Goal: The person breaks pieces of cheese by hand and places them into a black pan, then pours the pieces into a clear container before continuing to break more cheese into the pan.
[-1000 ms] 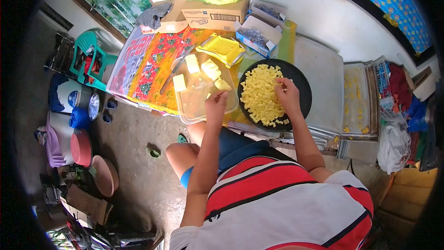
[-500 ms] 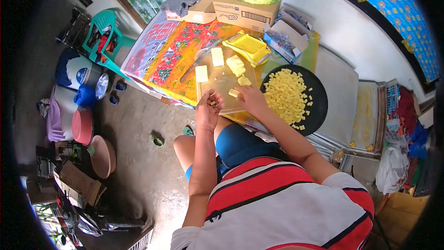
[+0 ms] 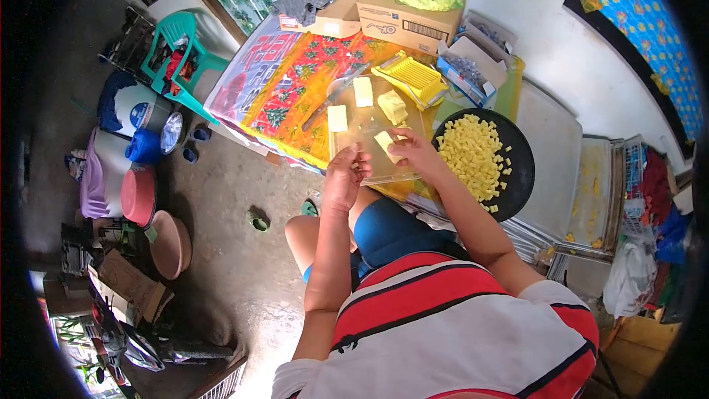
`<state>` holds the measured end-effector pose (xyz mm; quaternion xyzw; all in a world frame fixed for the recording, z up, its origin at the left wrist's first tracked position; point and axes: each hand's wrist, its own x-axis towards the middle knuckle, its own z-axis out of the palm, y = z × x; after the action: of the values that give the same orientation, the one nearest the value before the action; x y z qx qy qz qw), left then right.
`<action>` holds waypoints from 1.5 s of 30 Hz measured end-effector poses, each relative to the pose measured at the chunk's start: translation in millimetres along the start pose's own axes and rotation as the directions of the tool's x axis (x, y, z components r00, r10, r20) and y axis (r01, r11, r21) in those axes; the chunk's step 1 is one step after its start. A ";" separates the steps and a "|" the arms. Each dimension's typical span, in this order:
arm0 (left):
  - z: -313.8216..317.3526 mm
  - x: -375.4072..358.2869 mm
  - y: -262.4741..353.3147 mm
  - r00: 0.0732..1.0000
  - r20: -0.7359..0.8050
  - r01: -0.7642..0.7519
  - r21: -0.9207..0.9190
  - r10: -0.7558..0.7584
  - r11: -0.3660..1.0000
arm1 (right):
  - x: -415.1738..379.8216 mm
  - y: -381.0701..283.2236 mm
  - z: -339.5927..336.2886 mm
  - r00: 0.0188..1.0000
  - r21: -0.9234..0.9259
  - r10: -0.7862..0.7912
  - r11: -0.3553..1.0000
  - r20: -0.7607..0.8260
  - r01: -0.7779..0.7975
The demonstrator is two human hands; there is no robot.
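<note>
R grip [image 3: 415, 152] to tray [image 3: 362, 115] w/ blocks [image 3: 362, 92]

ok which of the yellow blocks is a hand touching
The yellow block at the right hand's fingertips, nearest the person; the others lie farther back on the tray with no hand on them.

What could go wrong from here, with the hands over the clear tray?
Loose cubes lie near the rim of the black pan; a bump from the right forearm might spill some.
The clear tray sits near the edge of the table, so a knock could tip it.
The yellow block might slip from the right hand.
</note>
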<state>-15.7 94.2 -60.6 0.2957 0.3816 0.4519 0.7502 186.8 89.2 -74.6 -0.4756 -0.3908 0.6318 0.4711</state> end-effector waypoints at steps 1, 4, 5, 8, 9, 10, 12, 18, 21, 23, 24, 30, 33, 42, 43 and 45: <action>4.4 -1.6 0.4 1.000 0.004 -0.014 0.081 0.014 0.997 | -5.4 -11.5 3.5 0.998 0.114 0.043 0.992 0.040 -0.047; 20.0 -5.5 -1.0 0.998 0.049 -0.032 0.157 0.025 0.987 | -7.3 -16.9 6.8 0.998 0.180 0.018 0.983 0.068 -0.030; 21.0 -4.5 -1.6 0.997 0.070 -0.039 0.155 0.028 0.987 | -8.0 -19.4 7.9 0.996 0.183 0.014 0.983 0.086 -0.030; 29.9 -5.7 3.4 0.994 0.073 -0.101 0.219 0.087 0.970 | -12.2 -28.6 11.3 0.993 0.199 0.003 0.980 0.119 -0.027; 32.9 -6.3 5.4 0.991 0.076 -0.121 0.234 0.106 0.965 | -14.0 -32.0 13.3 0.993 0.204 0.000 0.979 0.119 -0.024; 35.8 -7.0 7.3 0.989 0.080 -0.141 0.248 0.125 0.958 | -15.7 -34.8 14.8 0.993 0.210 -0.003 0.977 0.118 -0.022; 38.3 -7.6 9.2 0.985 0.095 -0.165 0.261 0.145 0.951 | -18.7 -39.0 16.2 0.992 0.203 -0.002 0.979 0.128 -0.024; 36.0 -9.7 10.2 0.977 0.161 -0.172 0.231 0.137 0.958 | -23.7 -45.1 15.3 0.991 0.258 0.006 0.965 0.134 -0.041; 36.2 -13.2 12.0 0.976 0.175 -0.163 0.212 0.126 0.964 | -25.7 -48.4 16.0 0.991 0.263 0.017 0.963 0.131 -0.051; 35.1 -14.2 12.0 0.978 0.172 -0.147 0.183 0.115 0.972 | -26.3 -49.1 17.3 0.991 0.261 0.006 0.964 0.135 -0.042; 34.9 -14.2 11.7 0.984 0.151 -0.121 0.178 0.095 0.977 | -26.2 -48.2 17.7 0.991 0.263 -0.002 0.964 0.137 -0.034; 28.6 -4.7 6.3 0.994 0.097 0.036 0.079 -0.044 0.996 | -18.9 -36.2 17.8 0.993 0.204 -0.041 0.979 0.112 0.018; 29.3 -2.5 5.2 0.992 0.099 0.074 0.002 -0.074 0.997 | -15.3 -30.7 14.8 0.996 0.220 -0.036 0.975 0.080 0.018; 23.6 1.6 -7.1 0.998 0.017 0.063 0.115 -0.065 0.991 | -14.1 -16.7 16.4 0.998 0.126 -0.059 0.991 0.028 0.055; 22.6 2.6 -9.0 0.998 0.013 0.057 0.133 -0.059 0.989 | -15.4 -18.0 18.1 0.997 0.114 -0.075 0.991 0.033 0.071; 21.0 2.7 -9.2 0.999 0.000 0.052 0.141 -0.052 0.989 | -14.7 -18.5 18.2 0.999 0.094 -0.053 0.994 0.000 0.052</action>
<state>7.0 90.8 -57.4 0.3388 0.4187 0.4034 0.7398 174.9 78.8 -49.3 -0.4417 -0.3739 0.6374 0.5088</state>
